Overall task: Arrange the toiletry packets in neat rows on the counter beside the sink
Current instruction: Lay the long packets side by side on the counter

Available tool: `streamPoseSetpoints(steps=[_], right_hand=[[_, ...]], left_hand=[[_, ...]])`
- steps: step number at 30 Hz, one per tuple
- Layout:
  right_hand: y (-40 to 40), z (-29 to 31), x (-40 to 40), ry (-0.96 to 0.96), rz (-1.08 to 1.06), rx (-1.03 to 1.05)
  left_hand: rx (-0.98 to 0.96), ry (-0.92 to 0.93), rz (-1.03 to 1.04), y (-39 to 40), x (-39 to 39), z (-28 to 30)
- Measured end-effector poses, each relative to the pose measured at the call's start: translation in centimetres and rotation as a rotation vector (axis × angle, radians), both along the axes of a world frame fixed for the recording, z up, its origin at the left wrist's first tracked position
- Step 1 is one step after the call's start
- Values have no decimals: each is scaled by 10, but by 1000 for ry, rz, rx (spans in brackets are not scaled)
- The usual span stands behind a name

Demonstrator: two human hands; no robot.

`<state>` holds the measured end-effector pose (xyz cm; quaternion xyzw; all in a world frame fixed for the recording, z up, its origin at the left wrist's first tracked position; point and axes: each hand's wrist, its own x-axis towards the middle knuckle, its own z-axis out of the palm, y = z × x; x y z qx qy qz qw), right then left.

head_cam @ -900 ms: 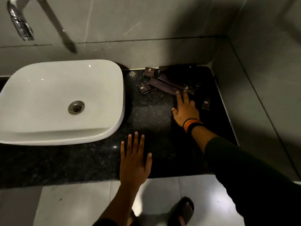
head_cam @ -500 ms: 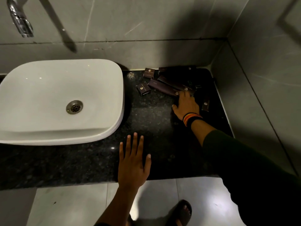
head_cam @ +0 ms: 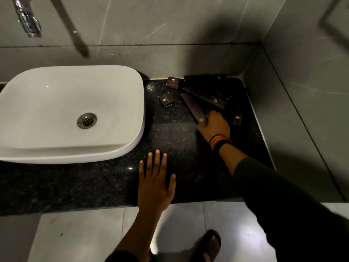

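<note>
Right grip (head_cam: 214, 124): fingers curled around the near end of a long dark packet (head_cam: 192, 107), thumb on its sink-side edge. This packet lies flat on the black speckled desk (head_cam: 175, 133) and runs from the grip diagonally away toward the back wall. A striped wristband (head_cam: 219, 141) sits on the wrist directly behind the grip, followed by a dark sleeve (head_cam: 283, 195).

Left grip (head_cam: 154, 183): holding nothing, fingers spread wide and straight, palm down on the front edge of the desk. It is well apart from the right grip, on the near side and toward the sink.

Remaining packets, located from the right grip:
- A second long packet (head_cam: 207, 96) lies just beyond the held one, fanned at a different angle; their far ends are close together.
- A third long packet (head_cam: 204, 78) lies farther still, against the back wall.
- A small square packet (head_cam: 173, 82) sits at the far end of the fan, near the wall.
- Another small packet (head_cam: 166, 100) lies alone on the sink side of the held packet, apart from it.
- A small packet (head_cam: 237, 119) lies just beside the grip on the side away from the sink, not touching it.

The white sink (head_cam: 71, 110) stands well to the left of the right grip, with a chrome tap (head_cam: 28, 21) above it.
</note>
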<state>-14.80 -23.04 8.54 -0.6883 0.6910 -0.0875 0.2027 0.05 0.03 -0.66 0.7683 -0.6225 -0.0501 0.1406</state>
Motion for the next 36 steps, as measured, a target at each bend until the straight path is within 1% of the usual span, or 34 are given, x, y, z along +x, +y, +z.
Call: streamPoseSetpoints(steps=[2,4,6,9,13,19,23,28,31,33,36], right_hand=[[39,2,1,-83,-84,65],[81,-4,1,-120,-103,118],[118,-10,1,-139,-134,116],[153,-14,6,-195,-202,122],[171,-19,10,-240,-199,132],[169,-25,4,-272,-199,118],[144,-23,-11,-295,-223,45],[51,-10,-24,-291,-178,-81],[-9,-3,-24,-199,-46,-58],[-42,-3,-22,-111,34,-2],[-77,-5,-20,12,65,72]], left_hand=[[-12,12,-4,0,1,3],[-11,11,-8,1,1,5],[-10,8,-9,0,1,7],[19,23,-8,-6,8,9],[36,1,23,-16,19,9],[28,-24,22,-16,19,6],[35,-35,11,-15,18,7],[8,0,13,-14,18,6],[3,30,20,-15,18,3],[0,22,24,-16,19,1],[-19,4,22,-16,20,-4]])
